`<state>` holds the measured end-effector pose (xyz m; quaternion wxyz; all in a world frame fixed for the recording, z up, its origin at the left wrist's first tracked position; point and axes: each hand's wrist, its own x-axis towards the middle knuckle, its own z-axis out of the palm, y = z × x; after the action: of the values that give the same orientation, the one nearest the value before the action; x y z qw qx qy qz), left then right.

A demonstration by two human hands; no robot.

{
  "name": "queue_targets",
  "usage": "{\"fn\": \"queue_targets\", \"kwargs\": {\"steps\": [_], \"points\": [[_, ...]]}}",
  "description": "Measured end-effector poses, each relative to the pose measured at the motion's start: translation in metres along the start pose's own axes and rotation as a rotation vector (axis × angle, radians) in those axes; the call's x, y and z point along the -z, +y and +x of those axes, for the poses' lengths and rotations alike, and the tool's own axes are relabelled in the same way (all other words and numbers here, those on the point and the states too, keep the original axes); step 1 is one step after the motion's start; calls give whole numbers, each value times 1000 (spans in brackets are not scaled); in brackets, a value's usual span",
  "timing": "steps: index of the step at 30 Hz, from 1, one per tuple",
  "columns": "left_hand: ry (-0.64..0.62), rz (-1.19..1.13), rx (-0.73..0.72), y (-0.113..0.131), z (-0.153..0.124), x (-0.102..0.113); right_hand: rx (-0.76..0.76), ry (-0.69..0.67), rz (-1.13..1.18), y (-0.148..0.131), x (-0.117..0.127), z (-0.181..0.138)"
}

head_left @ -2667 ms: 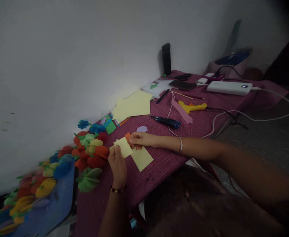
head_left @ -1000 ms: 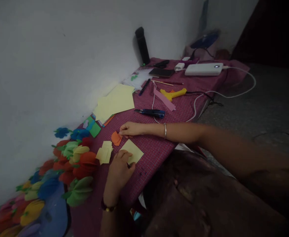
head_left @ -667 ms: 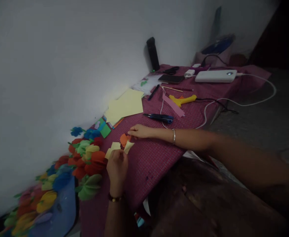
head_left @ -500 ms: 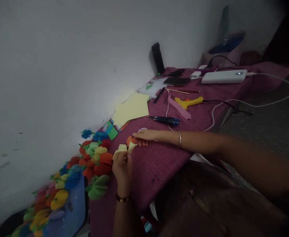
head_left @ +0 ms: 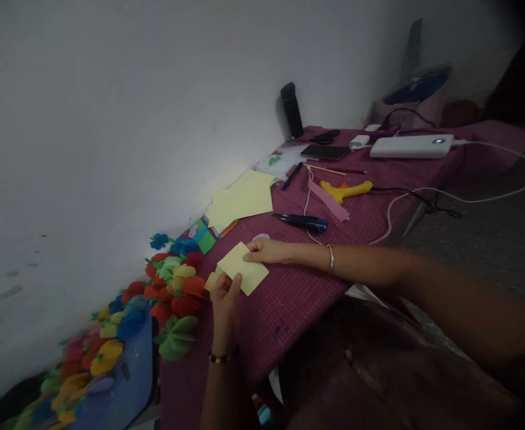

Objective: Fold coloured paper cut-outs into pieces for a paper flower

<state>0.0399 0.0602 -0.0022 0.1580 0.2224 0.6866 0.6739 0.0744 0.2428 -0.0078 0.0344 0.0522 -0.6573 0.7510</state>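
A pale yellow paper square (head_left: 249,273) lies between my two hands, low over the table. My right hand (head_left: 266,249) pinches its upper right edge, thumb on top and fingers beneath. At the lower left corner my left hand (head_left: 226,292) grips the same sheet with its thumb across it. More yellow paper pieces (head_left: 211,280) show just beyond my left hand; whether that hand holds them too I cannot tell. A pale lilac paper disc (head_left: 261,237) peeks out behind my right hand.
Left of my hands sit colourful paper flowers (head_left: 190,295), some on a blue chair (head_left: 132,364). Beyond lie yellow sheets (head_left: 244,197), a craft knife (head_left: 301,222), pink strips (head_left: 329,201), a yellow glue gun (head_left: 345,191) and a white power bank (head_left: 412,146) with cables.
The yellow square now stretches flat between both hands. The orange piece by my right fingers is out of sight. My left thumb has come over the paper.
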Motion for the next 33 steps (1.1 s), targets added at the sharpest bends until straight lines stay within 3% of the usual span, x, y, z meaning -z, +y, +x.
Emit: {"fn": "queue_targets", "kwargs": {"steps": [3, 7, 9, 12, 16, 21, 24, 28, 33], "points": [[-8, -179, 98, 3, -1, -4, 118, 22, -35, -4, 0, -2], [20, -312, 161, 2, 2, 1, 256, -200, -176, -6, 3, -5], [49, -330, 181, -1, 4, 4, 318, -230, -287, -3, 2, -5], [64, -350, 206, -6, 6, 4, 379, -142, -423, 5, -1, -2], [97, -374, 100, -5, 7, -4, 432, -92, -506, 11, -3, -1], [88, -332, -13, 1, 7, -7, 571, 145, -541, 0, -7, -10], [106, -341, -8, 0, 6, -6, 638, 171, -560, -7, -12, -15], [109, -387, 8, -3, 4, -7, 516, 74, -565, -4, -17, -15], [6, -455, 24, 1, 4, -9, 250, 130, -431, 3, -17, -10]]}}
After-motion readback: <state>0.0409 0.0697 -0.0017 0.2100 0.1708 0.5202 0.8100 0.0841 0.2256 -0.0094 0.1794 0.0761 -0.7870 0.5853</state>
